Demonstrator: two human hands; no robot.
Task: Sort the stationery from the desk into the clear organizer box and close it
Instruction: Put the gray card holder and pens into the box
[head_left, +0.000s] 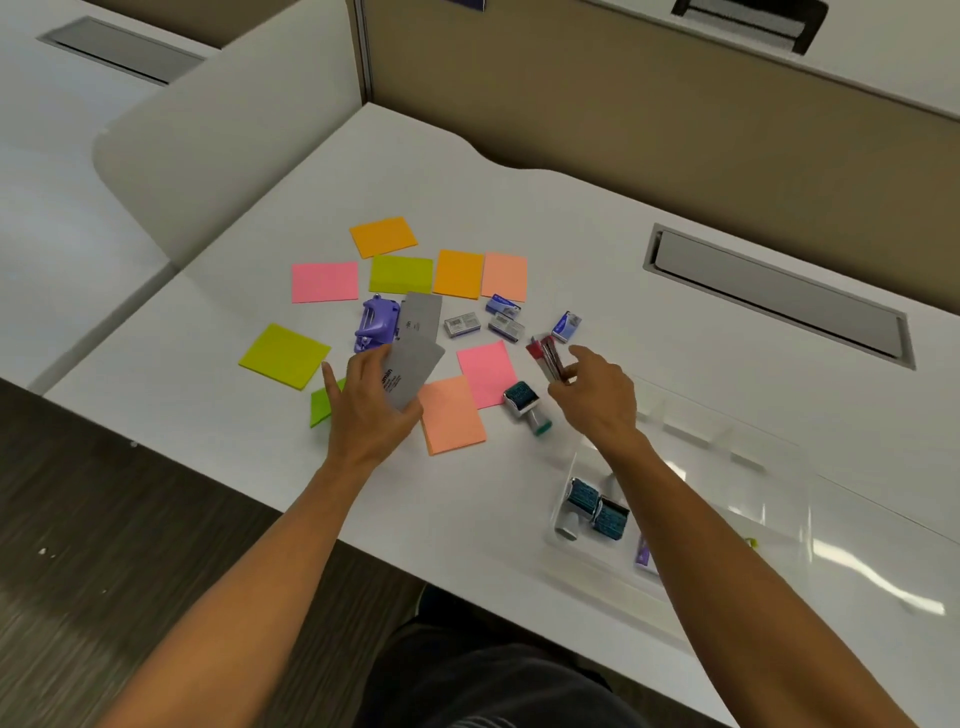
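Note:
My left hand (371, 410) holds a grey card (410, 371) above the desk's middle. A second grey card (422, 318) lies just beyond it, next to a purple hole punch (375, 325). My right hand (597, 397) pinches a red and dark bundle of small refills (545, 356). Several sticky-note pads lie scattered: pink (324, 280), green (401, 274), orange (383, 236), salmon (451, 413). Small staple boxes (462, 325) sit beyond a teal stamp (524, 400). The clear organizer box (779, 499) stands open at the right, with two teal stamps (597, 506) in a near compartment.
A recessed cable tray (779, 296) is set into the white desk (234, 426) at the back right. Beige partition walls (623, 104) close off the back and left. The desk's front edge runs diagonally above dark flooring (130, 545).

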